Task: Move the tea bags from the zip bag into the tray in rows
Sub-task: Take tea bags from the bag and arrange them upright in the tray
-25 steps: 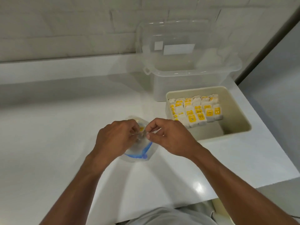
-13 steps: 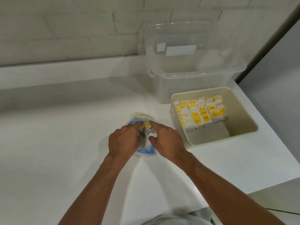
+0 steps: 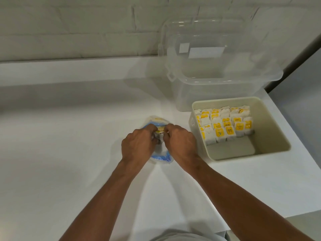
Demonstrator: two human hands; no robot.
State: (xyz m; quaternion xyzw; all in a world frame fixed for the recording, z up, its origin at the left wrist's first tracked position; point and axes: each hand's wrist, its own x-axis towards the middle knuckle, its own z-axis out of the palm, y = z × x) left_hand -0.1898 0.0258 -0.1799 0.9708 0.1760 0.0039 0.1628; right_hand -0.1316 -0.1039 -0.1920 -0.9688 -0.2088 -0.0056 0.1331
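Now zip bag (image 3: 160,158) mouth wider: our left hand (image 3: 137,146), right hand (image 3: 178,145) pinch its edges; tea bag (image 3: 160,132) between them, ready to lift.

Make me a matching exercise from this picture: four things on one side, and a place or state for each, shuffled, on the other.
Things:
1. zip bag
2. tray
3. tea bags
4. clear box

Places or states:
A. standing in rows, yellow labels
B. held by the left hand and right hand
C. transparent, behind the tray
D. beige, right of the zip bag

Pairs: 1-B, 2-D, 3-A, 4-C
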